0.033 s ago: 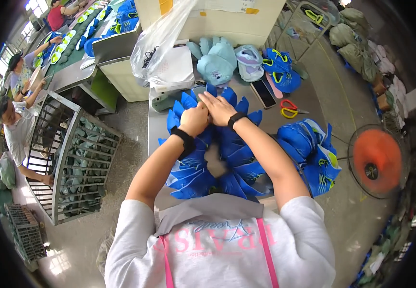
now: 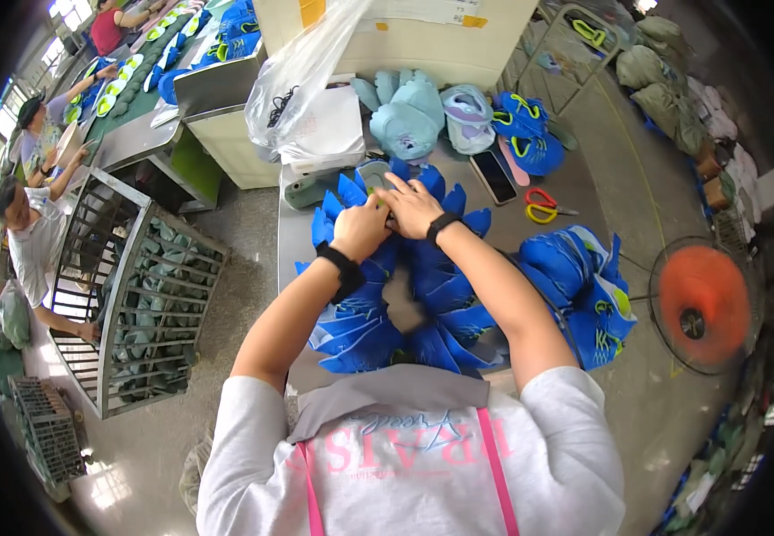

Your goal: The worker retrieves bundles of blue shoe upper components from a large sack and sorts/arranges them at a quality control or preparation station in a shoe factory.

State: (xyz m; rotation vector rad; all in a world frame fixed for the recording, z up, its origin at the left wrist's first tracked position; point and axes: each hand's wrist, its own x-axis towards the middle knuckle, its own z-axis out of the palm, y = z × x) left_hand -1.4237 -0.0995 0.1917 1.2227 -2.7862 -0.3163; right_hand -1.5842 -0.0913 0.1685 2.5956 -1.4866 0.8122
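Blue shoe uppers [image 2: 351, 335] stand packed side by side in a ring on the grey table before me. At the ring's far end my left hand [image 2: 360, 228] is closed, with a bit of yellow-green showing at its fingertips; what it grips is mostly hidden. My right hand [image 2: 412, 207] is bent over the same spot, its fingers curved and touching or nearly touching the left ones. Just beyond the fingers a grey-green foot-shaped piece [image 2: 372, 171] sticks out. Both wrists wear black bands.
A phone [image 2: 494, 176], red-and-yellow scissors [image 2: 548, 207], finished-looking blue shoes [image 2: 539, 147] and light-blue pieces [image 2: 407, 116] lie across the table's far side. More blue uppers [image 2: 574, 268] are piled at right. An orange fan [image 2: 704, 290] stands beyond; a slatted cart [image 2: 159, 313] and co-workers are left.
My right hand's fingers have gone from lying fairly flat to more bent and spread. A yellow-green bit now shows by the left fingertips. The view has shifted slightly.
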